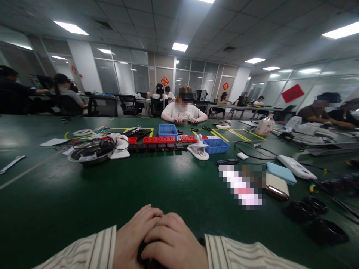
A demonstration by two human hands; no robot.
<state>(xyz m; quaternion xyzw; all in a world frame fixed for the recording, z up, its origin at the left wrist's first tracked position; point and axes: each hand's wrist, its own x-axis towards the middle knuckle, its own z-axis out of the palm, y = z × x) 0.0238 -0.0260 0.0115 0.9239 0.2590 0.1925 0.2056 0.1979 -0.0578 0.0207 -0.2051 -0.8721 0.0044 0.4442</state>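
At the near edge of the green table (pixel 92 198), my left hand (pixel 133 233) and my right hand (pixel 175 239) are closed together, their fingers touching. Between and beneath them shows part of a black object (pixel 150 257); the hands cover most of it, so its kind cannot be made out. Striped cuffs end at both wrists. Beyond my hands is a bare stretch of tabletop. On its far side, a white clip stand (pixel 198 148) sits in front of a row of red and black sockets (pixel 158 140).
A metal bowl (pixel 92 155) of dark cables stands left, with a wrench (pixel 12 164) farther out. Blue bins (pixel 217 145) flank the sockets. At right lie a cream case (pixel 276 185), a light-blue case (pixel 280 173) and black rings (pixel 325 229). A person (pixel 183 108) sits opposite.
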